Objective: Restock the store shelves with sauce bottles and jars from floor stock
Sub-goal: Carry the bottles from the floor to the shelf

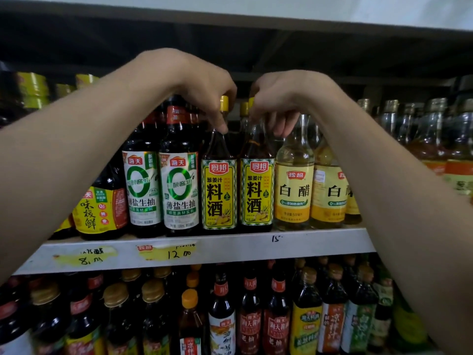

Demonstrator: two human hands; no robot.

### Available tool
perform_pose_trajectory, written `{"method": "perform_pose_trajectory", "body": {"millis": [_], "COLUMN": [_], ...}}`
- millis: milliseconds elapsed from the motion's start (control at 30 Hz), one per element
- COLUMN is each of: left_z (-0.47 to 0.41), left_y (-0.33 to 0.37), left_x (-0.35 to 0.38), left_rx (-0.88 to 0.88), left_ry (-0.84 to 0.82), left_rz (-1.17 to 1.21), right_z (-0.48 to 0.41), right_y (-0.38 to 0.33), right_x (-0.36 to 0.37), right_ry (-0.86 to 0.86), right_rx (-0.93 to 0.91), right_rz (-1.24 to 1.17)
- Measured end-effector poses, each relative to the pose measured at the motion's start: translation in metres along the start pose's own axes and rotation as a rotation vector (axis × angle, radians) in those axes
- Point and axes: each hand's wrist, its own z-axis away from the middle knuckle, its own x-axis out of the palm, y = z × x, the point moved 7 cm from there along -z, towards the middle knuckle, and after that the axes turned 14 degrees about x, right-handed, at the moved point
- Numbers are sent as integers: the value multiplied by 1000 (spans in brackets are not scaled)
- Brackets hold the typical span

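Note:
Two dark cooking-wine bottles with yellow checked labels and yellow caps stand side by side at the front of the upper shelf [256, 245]. My left hand [202, 90] reaches over and pinches the neck of the left cooking-wine bottle [219, 193] just below its cap. My right hand [284, 98] curls round the neck of the right cooking-wine bottle [256, 192], hiding most of its cap. Both bottles stand upright on the shelf.
Left of them stand two soy sauce bottles [180, 190] with white-green labels; right of them white vinegar bottles [294, 190]. More bottles stand behind. The shelf above hangs close over my hands. The lower shelf is packed with dark sauce bottles [250, 324].

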Motion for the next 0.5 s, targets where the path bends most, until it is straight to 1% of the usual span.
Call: {"method": "perform_pose_trajectory", "body": {"millis": [67,100,167,200,267,300,333,367,400,433,500], "left_z": [12,21,43,54,75,83,86,83,72,55,15], "left_y": [18,32,67,86,130,152,174,197,223,252,324], "left_x": [-12,-16,-12,-3,29,52,76,100,123,146,188], "left_rx": [25,35,67,94,199,253,297,334,375,415,497], "left_ry": [187,313,579,711,944,1036,1102,1128,1107,1032,803], "left_rz": [-152,-193,-216,-213,-145,-76,12,122,246,364,546], "right_z": [13,21,47,66,107,127,146,164,180,194,226], "right_y": [5,8,19,32,80,112,147,183,219,257,330], "right_x": [2,2,2,4,22,38,59,83,109,138,195], "right_ry": [94,178,416,521,636,696,754,789,805,799,778], "right_rx": [-16,-42,-143,-207,-276,-263,-212,-134,-29,101,386], "right_rz": [-20,-43,-155,-282,-594,-669,-693,-707,-726,-744,-719]}}
